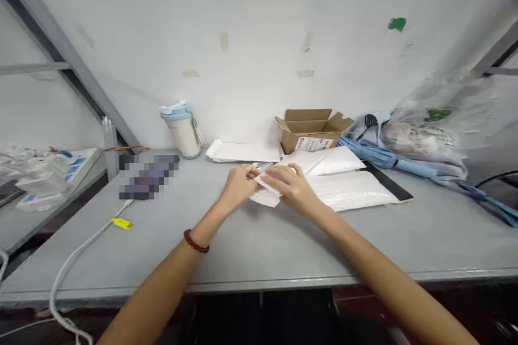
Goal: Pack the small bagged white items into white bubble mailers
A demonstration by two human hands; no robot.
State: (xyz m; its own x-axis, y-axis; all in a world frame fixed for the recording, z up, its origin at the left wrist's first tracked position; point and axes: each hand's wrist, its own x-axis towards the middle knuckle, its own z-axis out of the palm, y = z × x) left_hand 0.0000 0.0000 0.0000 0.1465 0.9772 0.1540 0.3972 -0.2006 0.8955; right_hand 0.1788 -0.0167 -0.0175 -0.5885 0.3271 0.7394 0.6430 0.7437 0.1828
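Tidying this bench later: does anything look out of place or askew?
Mostly the right end: a blue umbrella and crumpled plastic bags lie heaped there. A white cable trails off the table's front edge. Nothing looks spilled.

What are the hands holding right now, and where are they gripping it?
Both hands hold a small white packet over the table: the left hand pinches its left end, the right hand covers its right side.

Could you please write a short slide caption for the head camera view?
Both hands, left and right, hold a small white packet on a grey table near an open cardboard box.
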